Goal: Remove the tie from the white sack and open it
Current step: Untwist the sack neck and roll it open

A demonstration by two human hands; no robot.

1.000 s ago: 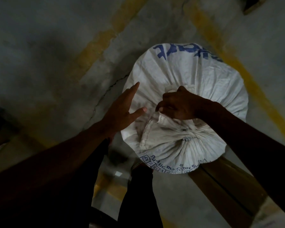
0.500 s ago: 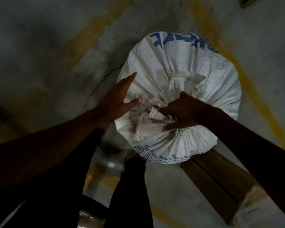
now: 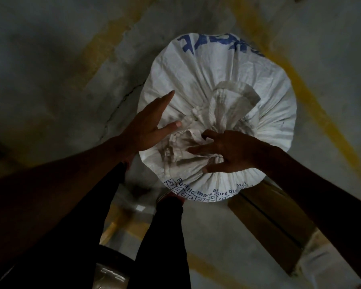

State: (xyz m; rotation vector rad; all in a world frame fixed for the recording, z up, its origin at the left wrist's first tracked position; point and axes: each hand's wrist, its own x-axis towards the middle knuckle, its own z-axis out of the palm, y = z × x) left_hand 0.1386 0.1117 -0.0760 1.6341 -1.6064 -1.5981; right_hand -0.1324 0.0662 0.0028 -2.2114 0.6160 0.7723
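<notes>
A full white woven sack [image 3: 196,80] with blue print stands upright on the concrete floor, seen from above. Its mouth is gathered into a bunched neck [image 3: 223,109] at the top centre, with loose folds spreading toward me. I cannot make out the tie among the folds. My left hand [image 3: 148,126] is flat and open against the sack's left side, fingers straight, thumb pointing at the bunch. My right hand [image 3: 229,151] lies on the near folds with fingers spread, fingertips pressing into the crumpled fabric; it grips nothing that I can see.
Yellow painted lines [image 3: 313,105] cross the grey concrete floor [image 3: 50,69]. A brown cardboard box [image 3: 275,222] lies just right of and below the sack. My dark trouser legs [image 3: 161,247] stand close to the sack's near edge.
My right hand has slid from the bunched neck down to the near folds and spread its fingers. The neck now stands uncovered. My left hand stays flat at the sack's left side.
</notes>
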